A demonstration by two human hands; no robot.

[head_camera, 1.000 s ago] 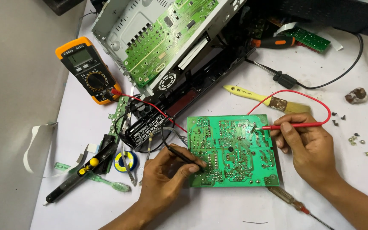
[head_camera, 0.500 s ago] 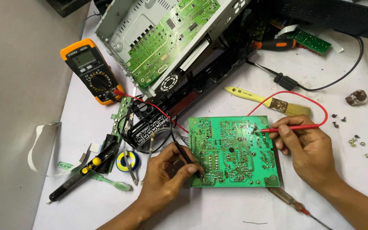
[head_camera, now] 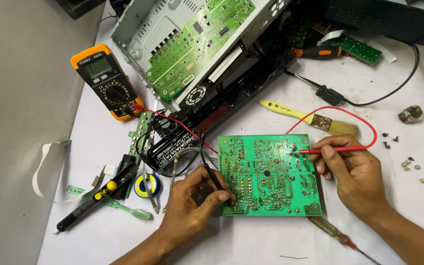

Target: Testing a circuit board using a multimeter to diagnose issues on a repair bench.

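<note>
Green circuit board (head_camera: 270, 174) lies flat on the white table (head_camera: 251, 240), solder side up, between both hands. Left hand (head_camera: 192, 203) pinches the black probe (head_camera: 213, 177) between thumb and fingers; the tip sits at the board's lower left corner, but the fingers cover the exact contact point. Right hand (head_camera: 352, 174) grips the red probe (head_camera: 334, 149) like a pen, tip on the board's upper right area near a cluster of solder joints. Which joint it touches is too small to make out.

Red lead (head_camera: 364, 122) loops up over the right hand and runs back left toward the yellow meter (head_camera: 106, 81). Meter screen is unreadable from here. Black lead partly lost among the black heat sink block (head_camera: 170, 149) and wires left of the board.

Opened metal chassis (head_camera: 192, 44) with a second green board inside leans above; its top is cut off by the frame. Paintbrush (head_camera: 310, 117) lies just above the right hand. A screwdriver (head_camera: 337, 236) pokes out from under the board's lower right corner, its tip running off the bottom edge. Both forearms are cut off at the bottom.

Left of the left hand: solder reel (head_camera: 147, 185), black soldering iron (head_camera: 94, 203), green toothbrush (head_camera: 119, 206), crowded together. Small screws (head_camera: 410, 164) scattered right of the right hand. Bare table below the board and along the lower right; table's left edge drops to grey floor (head_camera: 20, 122).
</note>
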